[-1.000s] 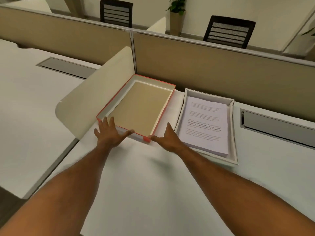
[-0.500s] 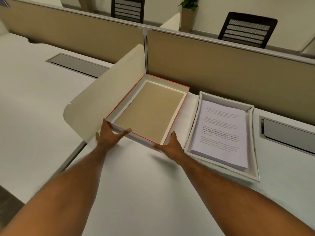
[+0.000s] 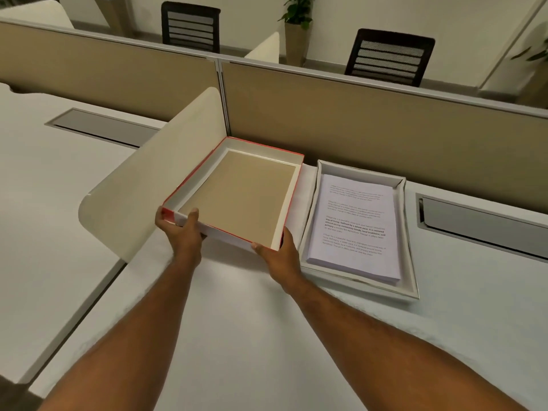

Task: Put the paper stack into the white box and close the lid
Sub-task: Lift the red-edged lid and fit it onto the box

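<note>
Lid [image 3: 237, 197]: upturned, red outside edge, white walls, tan inner face. Held at its near end by both hands, near end lifted off the desk [image 3: 237, 336]; whether the far end touches the desk cannot be told.
Left hand [image 3: 181, 232]: clamped on the lid's near left corner, thumb over the rim on the inside, fingers under or behind.
Right hand [image 3: 281, 256]: clamped on the lid's near right corner, thumb along the near wall, fingers hidden beyond it.
Box [image 3: 412, 280]: white, open, on the desk just right of the lid, its far end close to the partition [image 3: 385, 129] at the desk's back edge.
Paper [image 3: 355, 226]: printed stack lying flat inside the box, top sheet showing text; fills most of the floor, a bare strip left at the far end.
Divider [image 3: 148, 179]: cream panel with rounded corners, standing along the desk's left edge, just left of the lid.
Cable slot [image 3: 480, 223]: grey recessed tray near the desk's back right, right of the box.
Beyond the partition: two black chairs [image 3: 388, 56] and a potted plant [image 3: 296, 31].
</note>
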`<state>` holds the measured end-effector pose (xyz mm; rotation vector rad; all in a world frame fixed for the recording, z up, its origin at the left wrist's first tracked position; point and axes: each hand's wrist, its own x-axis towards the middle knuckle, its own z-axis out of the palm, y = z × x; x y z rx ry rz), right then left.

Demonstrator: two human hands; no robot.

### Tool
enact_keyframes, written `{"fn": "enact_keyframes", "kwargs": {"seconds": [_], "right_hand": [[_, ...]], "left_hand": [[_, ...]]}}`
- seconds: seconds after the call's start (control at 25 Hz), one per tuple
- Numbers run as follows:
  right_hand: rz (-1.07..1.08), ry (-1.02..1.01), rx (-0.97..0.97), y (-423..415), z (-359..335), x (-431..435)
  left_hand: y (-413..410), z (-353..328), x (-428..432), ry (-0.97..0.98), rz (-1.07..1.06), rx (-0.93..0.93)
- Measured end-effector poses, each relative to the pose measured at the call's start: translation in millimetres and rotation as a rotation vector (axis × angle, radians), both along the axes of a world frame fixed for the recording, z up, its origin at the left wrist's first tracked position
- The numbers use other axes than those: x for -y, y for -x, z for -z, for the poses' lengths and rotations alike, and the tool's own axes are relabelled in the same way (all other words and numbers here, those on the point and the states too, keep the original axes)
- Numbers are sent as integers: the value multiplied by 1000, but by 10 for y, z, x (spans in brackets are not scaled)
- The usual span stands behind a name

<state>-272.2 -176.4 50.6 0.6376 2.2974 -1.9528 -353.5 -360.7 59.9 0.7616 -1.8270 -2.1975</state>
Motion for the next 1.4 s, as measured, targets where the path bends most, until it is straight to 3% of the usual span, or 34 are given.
{"fn": "enact_keyframes", "kwargs": {"seconds": [0.24,0.48,0.64,0.76,0.88,1.04,1.24,1.32,1.4], "right_hand": [[-10,-44,8,-128,-161,-111],[-39,-100,99,-291,-572,-226],[-62,-177,-73,-341,-1094,-222],[-77,-67,-198,-210,-1553,-227],[28,89,-173,-47,-1931,-272],[260,61,-179,-10,-2060,-457],[376,98,-190,-128,-1935,-746],[428,104,-201,-165,-1885,-868],[475,149,-199,-216,-1847,-1038]], "left_hand": [[-172,-292,-107,-53,29,-79],[-380,-764,-424,205,128,-279],[-540,-1017,-716,455,204,-448],[-649,-1131,-944,622,287,-528],[-761,-1164,-1162,778,395,-514],[-913,-1181,-1452,989,504,-522],[-942,-1132,-1608,1050,647,-548],[-940,-1074,-1595,935,745,-523],[-882,-942,-1498,754,688,-405]]}}
